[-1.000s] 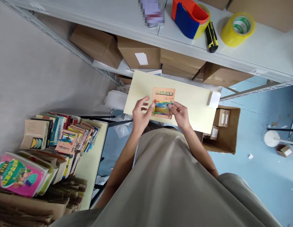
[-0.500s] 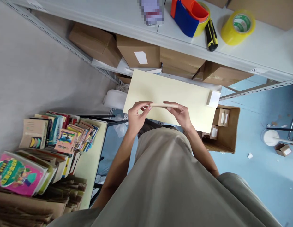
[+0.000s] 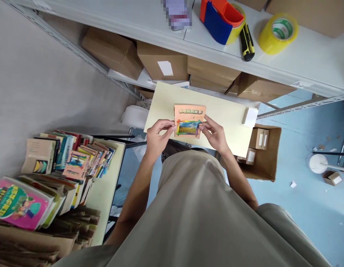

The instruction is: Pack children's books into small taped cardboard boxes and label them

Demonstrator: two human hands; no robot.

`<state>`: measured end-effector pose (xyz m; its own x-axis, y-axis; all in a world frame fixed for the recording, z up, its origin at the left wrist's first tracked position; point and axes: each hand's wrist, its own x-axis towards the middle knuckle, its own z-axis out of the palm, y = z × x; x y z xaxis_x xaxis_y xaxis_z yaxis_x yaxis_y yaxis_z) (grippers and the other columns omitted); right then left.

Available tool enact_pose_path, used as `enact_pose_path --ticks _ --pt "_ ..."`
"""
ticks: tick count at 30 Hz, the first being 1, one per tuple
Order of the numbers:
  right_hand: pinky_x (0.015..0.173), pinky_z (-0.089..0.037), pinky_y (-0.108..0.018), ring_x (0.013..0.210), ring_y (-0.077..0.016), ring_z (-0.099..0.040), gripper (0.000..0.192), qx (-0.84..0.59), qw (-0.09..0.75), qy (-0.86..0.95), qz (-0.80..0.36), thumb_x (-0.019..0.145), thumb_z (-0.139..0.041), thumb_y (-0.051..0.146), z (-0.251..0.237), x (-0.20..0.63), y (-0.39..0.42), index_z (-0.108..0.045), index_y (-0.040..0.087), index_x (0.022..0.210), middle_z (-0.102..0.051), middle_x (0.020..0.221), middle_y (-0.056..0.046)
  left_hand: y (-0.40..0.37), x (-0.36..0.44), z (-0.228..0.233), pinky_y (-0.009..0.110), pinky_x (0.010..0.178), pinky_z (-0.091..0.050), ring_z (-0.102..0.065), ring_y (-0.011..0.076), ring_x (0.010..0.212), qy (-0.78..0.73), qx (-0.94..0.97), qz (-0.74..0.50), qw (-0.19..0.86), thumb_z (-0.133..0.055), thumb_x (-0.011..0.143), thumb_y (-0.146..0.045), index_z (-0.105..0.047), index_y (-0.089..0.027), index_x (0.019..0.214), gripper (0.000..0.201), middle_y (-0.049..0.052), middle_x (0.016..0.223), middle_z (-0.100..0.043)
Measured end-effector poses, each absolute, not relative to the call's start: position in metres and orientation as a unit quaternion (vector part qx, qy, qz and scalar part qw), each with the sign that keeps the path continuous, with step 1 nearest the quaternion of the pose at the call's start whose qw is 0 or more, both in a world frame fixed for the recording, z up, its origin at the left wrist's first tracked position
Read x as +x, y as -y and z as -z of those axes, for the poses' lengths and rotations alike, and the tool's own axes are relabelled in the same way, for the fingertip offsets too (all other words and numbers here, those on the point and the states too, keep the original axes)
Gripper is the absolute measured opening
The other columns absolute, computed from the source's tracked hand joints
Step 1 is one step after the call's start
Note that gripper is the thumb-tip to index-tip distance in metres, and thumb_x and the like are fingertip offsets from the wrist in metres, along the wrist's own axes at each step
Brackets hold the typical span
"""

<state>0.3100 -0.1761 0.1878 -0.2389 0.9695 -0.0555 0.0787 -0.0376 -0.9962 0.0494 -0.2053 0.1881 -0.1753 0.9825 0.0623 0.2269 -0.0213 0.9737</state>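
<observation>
Small orange paperback book [image 3: 189, 120] with landscape picture on cover, face-up, pinched between left hand [image 3: 156, 136] and right hand [image 3: 215, 135], each grip closed on an edge.

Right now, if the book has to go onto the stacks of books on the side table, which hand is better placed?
Probably the left hand: it grips the orange book's left edge, and the book stacks lie on that side. The right hand holds the opposite edge, farther away.
</observation>
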Motion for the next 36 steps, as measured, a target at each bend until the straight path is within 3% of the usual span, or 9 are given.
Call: enact_pose_path --ticks 3,7,9,13,17,23,27,32,36 --pt "0.086 -0.069 -0.037 0.082 -0.0195 -0.074 0.074 -0.471 0.4 0.546 -0.565 0.103 -0.078 0.076 -0.186 0.313 0.177 -0.071 0.033 0.163 -0.084 0.093 0.002 0.205 0.049 -0.189 0.036 0.094 -0.068 -0.083 0.0231 0.099 -0.562 0.534 -0.471 0.421 -0.076 0.107 -0.065 -0.09 -0.024 0.121 0.045 0.01 0.114 -0.089" --pt "0.077 -0.068 -0.037 0.079 -0.0195 -0.075 0.059 -0.467 0.4 0.534 -0.58 0.106 -0.071 0.079 -0.188 0.317 0.177 -0.084 0.032 0.139 -0.087 0.104 -0.003 0.204 0.05 -0.19 0.036 0.093 -0.067 -0.081 0.0243 0.103 -0.548 0.538 -0.472 0.433 -0.083 0.099 -0.069 -0.091 -0.026 0.125 0.051 0.011 0.116 -0.088" --pt "0.076 -0.067 -0.037 0.079 -0.0198 -0.078 0.059 -0.457 0.393 0.527 -0.599 0.103 -0.074 0.081 -0.19 0.317 0.177 -0.084 0.029 0.13 -0.089 0.105 -0.004 0.203 0.053 -0.19 0.035 0.09 -0.067 -0.082 0.0246 0.099 -0.567 0.521 -0.47 0.431 -0.083 0.097 -0.073 -0.092 -0.024 0.115 0.053 0.01 0.106 -0.087" --pt "0.055 -0.053 -0.03 0.059 -0.0162 -0.073 0.057 -0.46 0.373 0.499 -0.633 0.1 -0.079 0.08 -0.191 0.312 0.174 -0.078 0.023 0.102 -0.087 0.085 -0.005 0.201 0.061 -0.191 0.03 0.067 -0.058 -0.07 0.0186 0.065 -0.61 0.479 -0.462 0.43 -0.078 0.098 -0.082 -0.086 -0.022 0.09 0.062 0.003 0.068 -0.074" --pt "0.048 -0.045 -0.029 0.05 -0.0134 -0.065 0.061 -0.466 0.368 0.487 -0.641 0.098 -0.078 0.084 -0.191 0.307 0.171 -0.073 0.024 0.093 -0.085 0.077 -0.004 0.197 0.063 -0.192 0.03 0.055 -0.05 -0.057 0.0144 0.051 -0.61 0.466 -0.468 0.439 -0.078 0.097 -0.085 -0.084 -0.022 0.085 0.065 0.001 0.061 -0.066" --pt "0.062 -0.061 -0.032 0.069 -0.0185 -0.078 0.072 -0.47 0.37 0.453 -0.661 0.102 -0.062 0.094 -0.181 0.307 0.166 -0.076 0.023 0.103 -0.087 0.094 -0.008 0.192 0.057 -0.197 0.03 0.063 -0.056 -0.069 0.0153 0.063 -0.592 0.478 -0.473 0.445 -0.073 0.102 -0.082 -0.091 -0.022 0.108 0.063 0.006 0.089 -0.082" --pt "0.077 -0.068 -0.034 0.085 -0.02 -0.081 0.065 -0.455 0.365 0.47 -0.662 0.098 -0.082 0.08 -0.162 0.307 0.162 -0.077 0.027 0.133 -0.088 0.103 -0.004 0.193 0.055 -0.197 0.029 0.068 -0.058 -0.073 0.016 0.074 -0.576 0.496 -0.466 0.453 -0.077 0.103 -0.074 -0.092 -0.023 0.123 0.056 0.011 0.114 -0.087" --pt "0.083 -0.074 -0.04 0.097 -0.0235 -0.084 0.097 -0.434 0.362 0.472 -0.677 0.096 -0.086 0.072 -0.142 0.299 0.159 -0.048 0.035 0.178 -0.086 0.139 -0.008 0.196 0.052 -0.178 0.027 0.071 -0.058 -0.075 0.0159 0.081 -0.603 0.426 -0.466 0.487 -0.092 0.09 -0.052 -0.076 -0.024 0.156 0.074 0.015 0.137 -0.085" --pt "0.077 -0.077 -0.038 0.102 -0.0244 -0.085 0.084 -0.469 0.309 0.441 -0.7 0.095 -0.087 0.073 -0.129 0.29 0.152 -0.063 0.029 0.163 -0.087 0.136 -0.009 0.194 0.04 -0.155 0.027 0.07 -0.061 -0.08 0.0202 0.09 -0.615 0.373 -0.463 0.518 -0.092 0.083 -0.043 -0.082 -0.022 0.144 0.065 0.016 0.145 -0.082"
